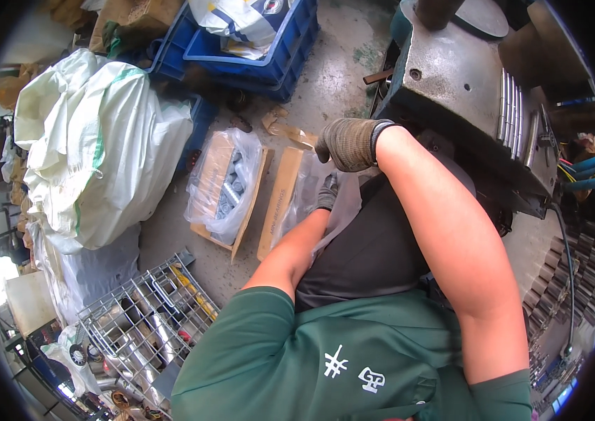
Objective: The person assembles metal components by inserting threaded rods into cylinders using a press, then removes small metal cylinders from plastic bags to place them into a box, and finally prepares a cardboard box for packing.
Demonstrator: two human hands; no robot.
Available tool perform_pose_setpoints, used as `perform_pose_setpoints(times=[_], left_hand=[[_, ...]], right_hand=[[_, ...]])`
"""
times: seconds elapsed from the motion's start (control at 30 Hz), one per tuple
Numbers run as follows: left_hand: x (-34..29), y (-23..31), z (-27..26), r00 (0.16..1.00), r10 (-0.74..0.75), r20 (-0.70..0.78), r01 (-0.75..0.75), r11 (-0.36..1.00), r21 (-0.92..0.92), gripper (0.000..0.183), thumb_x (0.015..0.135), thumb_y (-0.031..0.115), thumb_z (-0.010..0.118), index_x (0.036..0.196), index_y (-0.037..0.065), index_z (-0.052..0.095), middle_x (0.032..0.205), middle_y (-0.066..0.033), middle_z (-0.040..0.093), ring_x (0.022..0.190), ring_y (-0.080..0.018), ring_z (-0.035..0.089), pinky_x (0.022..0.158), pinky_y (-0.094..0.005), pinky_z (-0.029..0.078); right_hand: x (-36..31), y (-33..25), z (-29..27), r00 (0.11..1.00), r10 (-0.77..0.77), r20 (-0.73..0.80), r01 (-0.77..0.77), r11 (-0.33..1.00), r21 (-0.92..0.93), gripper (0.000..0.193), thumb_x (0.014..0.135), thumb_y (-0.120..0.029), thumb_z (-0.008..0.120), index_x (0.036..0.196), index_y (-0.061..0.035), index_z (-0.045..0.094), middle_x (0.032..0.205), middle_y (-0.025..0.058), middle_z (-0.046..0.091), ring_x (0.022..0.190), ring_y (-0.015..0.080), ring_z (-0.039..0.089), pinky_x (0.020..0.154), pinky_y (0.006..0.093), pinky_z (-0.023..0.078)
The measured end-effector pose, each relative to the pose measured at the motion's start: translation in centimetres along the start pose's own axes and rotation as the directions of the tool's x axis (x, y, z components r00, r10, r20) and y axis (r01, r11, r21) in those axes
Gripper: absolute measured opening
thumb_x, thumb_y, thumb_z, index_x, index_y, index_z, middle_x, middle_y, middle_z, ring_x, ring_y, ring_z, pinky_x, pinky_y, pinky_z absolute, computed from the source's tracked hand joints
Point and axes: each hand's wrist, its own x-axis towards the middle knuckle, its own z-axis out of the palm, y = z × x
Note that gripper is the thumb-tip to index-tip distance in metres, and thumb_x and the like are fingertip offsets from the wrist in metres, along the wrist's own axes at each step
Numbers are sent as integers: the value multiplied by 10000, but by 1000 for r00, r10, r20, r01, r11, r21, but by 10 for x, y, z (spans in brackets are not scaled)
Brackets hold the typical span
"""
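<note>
The gloved left hand (328, 191) is reaching into the clear plastic liner (302, 188) on the right of the cardboard carton (280, 205); with its fingers partly hidden, I cannot tell whether they are pinching anything. The gloved right hand (348, 145) is hovering to the carton's upper right, fingers curling inward; whether they are gripping something, I cannot tell. Just left of the carton, a plastic-lined box (254, 208) is holding grey metal cylinders (232, 189). Farther left, a white woven sack (87, 154) is bulging; beyond the carton, a blue crate (241, 67) is holding a printed bag (245, 24); to its lower left, a wire basket (110, 317) is standing.
</note>
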Motion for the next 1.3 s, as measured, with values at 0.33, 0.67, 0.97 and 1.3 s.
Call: perform_pose_setpoints(times=[0.33, 0.67, 0.97, 1.3], left_hand=[[32, -17, -13, 914, -234, 331, 250, 968, -4, 503, 1070, 131, 340, 1562, 33, 300, 1508, -171, 404, 1393, -283, 394, 1159, -356, 327], [43, 5, -44, 887, -311, 342, 327, 945, 11, 503, 1062, 238, 379, 1525, 44, 382, 1493, -176, 459, 1385, -286, 440, 1138, -370, 363], [35, 0, -46, 879, -343, 331, 364, 932, 1, 523, 1054, 334, 414, 1493, 53, 457, 1479, -180, 508, 1379, -288, 480, 1120, -382, 396], [12, 73, -138, 750, -495, 438, 516, 853, 80, 564, 1045, 440, 453, 1456, 64, 539, 1464, -185, 562, 1371, -291, 526, 1100, -395, 433]], right_hand=[[6, 2, 1, 999, -12, 47, 15, 996, -84, 479, 754, -24, 621, 1208, -123, 738, 1093, 167, 745, 1020, 328, 715, 910, 404, 548], [7, 8, 3, 998, 47, 41, -50, 996, 75, 460, 757, -46, 649, 1201, -126, 739, 1119, 158, 745, 1051, 313, 711, 921, 393, 548], [4, 13, 21, 997, 42, 57, -40, 998, -39, 454, 729, -32, 637, 1158, -119, 760, 1119, 163, 749, 1049, 318, 716, 926, 388, 546], [-11, 16, 21, 986, 106, 129, -108, 994, 9, 541, 725, -18, 628, 1247, -126, 721, 1138, 167, 741, 1065, 326, 707, 923, 399, 547]])
